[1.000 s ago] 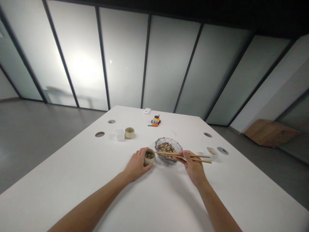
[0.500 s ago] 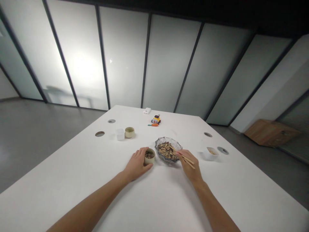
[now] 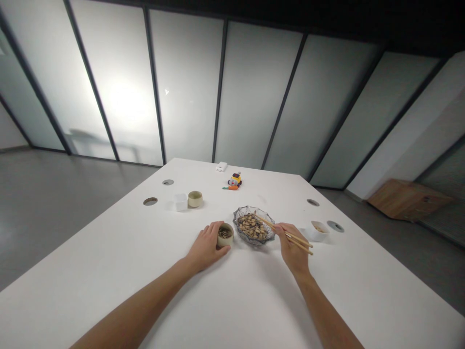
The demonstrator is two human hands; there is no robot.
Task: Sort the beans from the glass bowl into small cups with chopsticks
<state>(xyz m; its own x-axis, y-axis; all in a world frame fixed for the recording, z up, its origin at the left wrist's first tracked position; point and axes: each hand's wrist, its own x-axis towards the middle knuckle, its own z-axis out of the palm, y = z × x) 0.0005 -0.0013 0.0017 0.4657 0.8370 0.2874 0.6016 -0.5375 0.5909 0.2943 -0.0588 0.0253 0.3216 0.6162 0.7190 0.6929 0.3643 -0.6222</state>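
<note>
Your left hand [image 3: 204, 248] is cupping one green cup [image 3: 225, 235]; your right hand [image 3: 293, 251] is pinching two chopsticks [image 3: 269, 224] into one glass bowl [image 3: 250, 241].

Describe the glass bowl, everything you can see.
Clear, faceted glass bowl with a wavy rim, upright on the white table. It holds a heap of brown and pale seeds. Wooden chopsticks in the right hand reach in over its right rim, tips at the seeds. A small beige cup stands close on its left; whether they touch is unclear.

Probably an office — frosted glass partitions [image 3: 185, 87], white table [image 3: 109, 271] with cable holes [image 3: 150, 201].
</note>
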